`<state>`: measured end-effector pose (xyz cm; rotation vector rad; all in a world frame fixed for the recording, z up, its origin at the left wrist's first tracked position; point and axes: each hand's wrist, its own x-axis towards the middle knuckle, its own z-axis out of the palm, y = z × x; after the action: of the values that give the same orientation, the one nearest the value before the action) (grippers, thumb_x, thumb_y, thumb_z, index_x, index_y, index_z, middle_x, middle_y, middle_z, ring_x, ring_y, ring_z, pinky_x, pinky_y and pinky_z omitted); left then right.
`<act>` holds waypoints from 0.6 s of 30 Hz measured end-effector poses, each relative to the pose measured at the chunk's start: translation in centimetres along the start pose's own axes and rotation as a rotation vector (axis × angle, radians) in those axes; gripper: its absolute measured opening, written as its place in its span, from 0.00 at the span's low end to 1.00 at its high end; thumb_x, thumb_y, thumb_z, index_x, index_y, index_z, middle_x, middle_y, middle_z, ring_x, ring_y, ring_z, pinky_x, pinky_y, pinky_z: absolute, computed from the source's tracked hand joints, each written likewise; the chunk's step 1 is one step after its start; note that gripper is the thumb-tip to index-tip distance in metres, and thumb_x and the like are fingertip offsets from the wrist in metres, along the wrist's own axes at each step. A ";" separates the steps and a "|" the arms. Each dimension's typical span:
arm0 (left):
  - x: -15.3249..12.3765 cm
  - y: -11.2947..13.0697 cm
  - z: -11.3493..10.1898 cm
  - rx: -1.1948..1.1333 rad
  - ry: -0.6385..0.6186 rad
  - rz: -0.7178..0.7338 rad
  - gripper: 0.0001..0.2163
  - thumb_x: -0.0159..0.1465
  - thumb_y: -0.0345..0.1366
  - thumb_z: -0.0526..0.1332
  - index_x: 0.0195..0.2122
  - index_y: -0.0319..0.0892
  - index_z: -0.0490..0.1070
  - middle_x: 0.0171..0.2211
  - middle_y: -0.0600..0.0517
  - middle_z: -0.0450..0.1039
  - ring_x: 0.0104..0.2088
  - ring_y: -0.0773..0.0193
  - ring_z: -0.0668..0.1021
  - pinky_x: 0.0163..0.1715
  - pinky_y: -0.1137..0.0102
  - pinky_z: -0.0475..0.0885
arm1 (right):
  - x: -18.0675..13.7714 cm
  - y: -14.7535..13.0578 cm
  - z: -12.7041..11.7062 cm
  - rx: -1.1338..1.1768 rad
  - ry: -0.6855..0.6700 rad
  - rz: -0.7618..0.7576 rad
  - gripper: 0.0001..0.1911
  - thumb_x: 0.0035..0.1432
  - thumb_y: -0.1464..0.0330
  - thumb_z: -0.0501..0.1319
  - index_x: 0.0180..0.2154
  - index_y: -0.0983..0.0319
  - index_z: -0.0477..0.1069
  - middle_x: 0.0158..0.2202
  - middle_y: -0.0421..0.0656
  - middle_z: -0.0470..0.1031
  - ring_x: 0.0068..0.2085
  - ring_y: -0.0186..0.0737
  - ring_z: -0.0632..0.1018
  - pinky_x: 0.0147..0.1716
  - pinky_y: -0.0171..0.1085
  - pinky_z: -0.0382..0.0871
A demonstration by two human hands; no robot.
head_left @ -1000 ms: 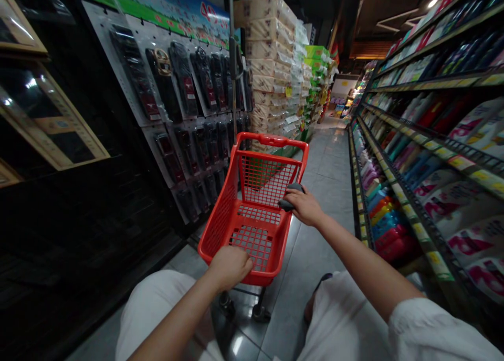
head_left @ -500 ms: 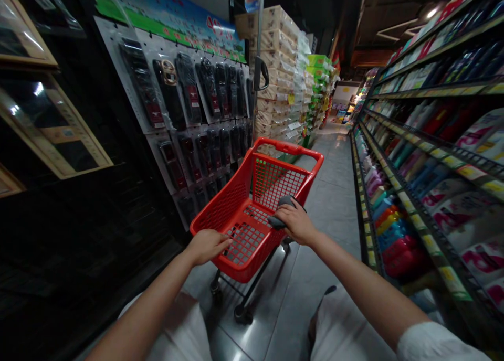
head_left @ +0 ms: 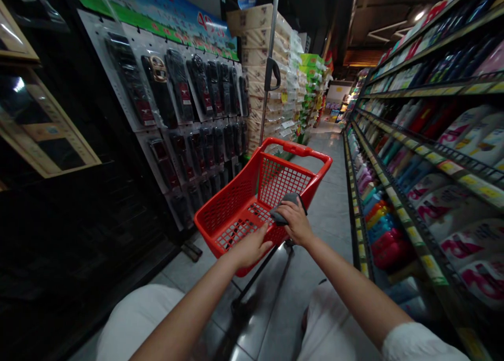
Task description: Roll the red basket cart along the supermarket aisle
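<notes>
A red plastic shopping cart (head_left: 220, 214) stands on the grey tile floor before me, its handle on the far side. Against the cart's right side wall, my right hand (head_left: 297, 222) presses a dark grey cloth (head_left: 290, 199) over the rim, fingers curled on it. My left hand (head_left: 252, 248) is at the near right part of the cart, by its rim. Its fingers are stretched out and hold nothing; whether they touch the rim I cannot tell. The basket's grid floor shows, and my left forearm hides part of the near end.
To the left, packaged belts (head_left: 179, 88) hang on a display rack beside a metal pole (head_left: 271, 46). Stacked tissue packs (head_left: 255, 62) stand behind. Shelves of bottles (head_left: 425, 156) line the right side. A tiled aisle (head_left: 323, 182) runs between.
My left hand has moved right from the cart's near left rim to its near right part. The cart has turned slightly. My right hand stays on the right rim with the cloth.
</notes>
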<state>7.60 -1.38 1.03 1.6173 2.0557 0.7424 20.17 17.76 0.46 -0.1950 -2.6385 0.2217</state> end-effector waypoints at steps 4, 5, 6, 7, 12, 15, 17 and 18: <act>0.0 -0.2 1.3 -0.125 -0.009 0.048 0.29 0.66 0.30 0.49 0.70 0.40 0.49 0.68 0.44 0.57 0.67 0.61 0.61 0.67 0.59 0.55 | -0.9 2.8 -2.1 -0.052 -0.094 -0.078 0.33 0.53 0.76 0.53 0.62 0.58 0.63 0.63 0.44 0.68 0.67 0.45 0.61 0.68 0.57 0.35; -0.2 -0.3 1.2 -0.137 -0.020 0.048 0.30 0.66 0.30 0.49 0.70 0.40 0.48 0.68 0.44 0.57 0.68 0.60 0.61 0.67 0.59 0.54 | -0.8 3.8 -2.7 -0.072 -0.078 -0.043 0.34 0.53 0.76 0.53 0.62 0.58 0.63 0.64 0.45 0.67 0.67 0.46 0.60 0.68 0.58 0.36; -0.3 -0.4 1.0 -0.141 -0.029 0.042 0.30 0.66 0.31 0.49 0.70 0.40 0.48 0.68 0.44 0.56 0.68 0.60 0.61 0.67 0.59 0.54 | -0.7 4.6 -3.2 -0.091 -0.039 0.012 0.34 0.53 0.77 0.52 0.62 0.59 0.63 0.65 0.45 0.66 0.68 0.47 0.60 0.67 0.60 0.37; -0.6 -0.3 0.8 -0.139 -0.039 0.032 0.30 0.67 0.31 0.49 0.71 0.40 0.47 0.68 0.43 0.57 0.67 0.60 0.61 0.67 0.59 0.54 | -0.6 5.1 -3.6 -0.104 0.015 0.078 0.34 0.53 0.77 0.52 0.62 0.59 0.63 0.65 0.46 0.65 0.68 0.48 0.59 0.67 0.61 0.39; -2.4 0.3 0.1 -0.136 -0.050 0.004 0.31 0.67 0.32 0.49 0.71 0.45 0.45 0.68 0.48 0.56 0.68 0.60 0.60 0.68 0.58 0.52 | -1.2 3.8 -2.5 -0.111 0.177 0.163 0.34 0.51 0.77 0.53 0.61 0.59 0.65 0.64 0.45 0.67 0.69 0.50 0.57 0.67 0.63 0.37; -4.3 -0.1 -0.5 -0.139 -0.083 -0.004 0.31 0.67 0.32 0.49 0.71 0.46 0.45 0.69 0.49 0.54 0.67 0.60 0.61 0.68 0.58 0.52 | -2.2 2.6 -2.1 -0.107 0.082 -0.026 0.33 0.52 0.76 0.53 0.61 0.57 0.65 0.64 0.43 0.67 0.69 0.47 0.58 0.68 0.59 0.32; -5.6 -0.7 -1.0 -0.143 -0.084 -0.006 0.30 0.67 0.33 0.49 0.71 0.49 0.46 0.69 0.52 0.54 0.68 0.60 0.60 0.68 0.58 0.50 | -2.5 2.9 -2.9 -0.124 0.051 -0.082 0.33 0.54 0.75 0.54 0.62 0.57 0.64 0.65 0.42 0.65 0.69 0.45 0.58 0.69 0.57 0.32; -6.1 -1.0 -1.2 -0.142 -0.085 -0.008 0.30 0.68 0.34 0.49 0.71 0.50 0.46 0.69 0.53 0.53 0.68 0.60 0.60 0.68 0.57 0.50 | -2.5 3.4 -3.5 -0.138 0.056 -0.075 0.32 0.54 0.75 0.54 0.62 0.57 0.64 0.65 0.42 0.65 0.69 0.45 0.58 0.69 0.57 0.33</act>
<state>7.59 -7.70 1.29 1.5343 1.9048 0.7843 24.36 21.10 1.77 -0.1457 -2.6011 0.0091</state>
